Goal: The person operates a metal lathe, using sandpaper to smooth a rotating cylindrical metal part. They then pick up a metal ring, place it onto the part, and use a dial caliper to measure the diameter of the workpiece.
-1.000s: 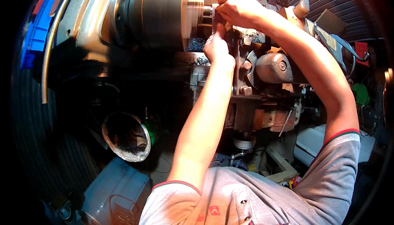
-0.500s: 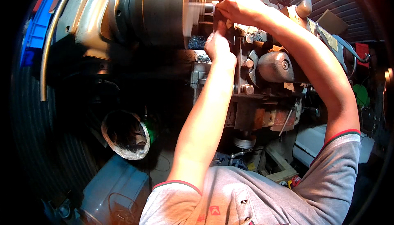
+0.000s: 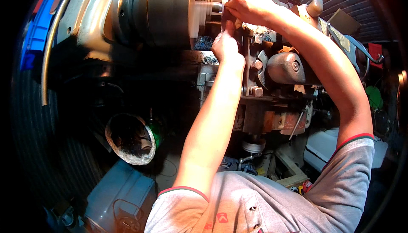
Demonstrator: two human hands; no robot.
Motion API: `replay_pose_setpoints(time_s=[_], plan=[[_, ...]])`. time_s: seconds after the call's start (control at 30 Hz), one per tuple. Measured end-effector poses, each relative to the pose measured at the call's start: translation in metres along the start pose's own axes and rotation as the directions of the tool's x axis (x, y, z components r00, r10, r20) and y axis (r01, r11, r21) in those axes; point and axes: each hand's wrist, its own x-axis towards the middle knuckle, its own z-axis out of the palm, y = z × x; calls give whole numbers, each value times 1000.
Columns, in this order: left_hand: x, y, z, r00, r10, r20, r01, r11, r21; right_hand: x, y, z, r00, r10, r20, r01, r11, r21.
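A lathe chuck (image 3: 168, 14), blurred at its right face as if spinning, carries a short metal shaft (image 3: 216, 7). My right hand (image 3: 246, 4) is closed around a dark, flat piece (image 3: 226, 17) at the shaft's right end; what it is, I cannot make out. My left hand (image 3: 228, 44) reaches up from below with curled fingers and raised thumb, gripping the lower part of that same piece. The exact contact between piece and shaft is hidden by my fingers. Metal shavings (image 3: 203, 42) lie beneath the chuck.
Right of my left hand is a bolted tool post (image 3: 257, 65) and a rounded metal housing (image 3: 284, 68). A brass-coloured rod (image 3: 45, 93) and blue crate (image 3: 39, 33) stand at left. Below are a round grimy container (image 3: 129, 137), a translucent bin (image 3: 114, 190) and a handwheel (image 3: 253, 146).
Both hands have shifted very slightly upward in the view, still closed at the shaft. Otherwise the scene is much the same, with the chuck face blurred throughout.
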Motion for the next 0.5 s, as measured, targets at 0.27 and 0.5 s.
replay_pose_setpoints(time_s=[0.27,0.5], plan=[[-3,1,0,999,7,31,-7,1000,-8,2,0,2,1000,-5,-30,5,1000,8],[2,0,-2,1000,21,1,-21,1000,20,1,-1,-1,999,-32,-15,31,999,-8]])
